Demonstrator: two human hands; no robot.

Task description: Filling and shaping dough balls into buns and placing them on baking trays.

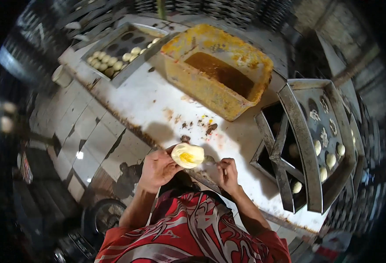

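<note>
Left hand (pixel 158 168) cupping a flattened dough round (pixel 187 155) with a yellow blob in the middle, fingers curled under, held level over the table (pixel 140 98) edge, probably so nothing slides off. Right hand (pixel 227 173) pinched shut on a small spoon (pixel 209 160) touching the dough. Yellow tub (pixel 210 90) holding brownish-orange paste. Metal tray (pixel 114 41) partly loaded with dough balls, more in the stacked trays (pixel 309 144) on the right.

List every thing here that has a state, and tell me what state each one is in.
dough piece: opened flat, yellow filling in its middle, held in the left hand
spoon: gripped by the right hand, tip at the dough
yellow tub: open, partly filled with orange-brown paste
far tray: partly filled with dough balls
near tray stack: top tray partly filled
</note>
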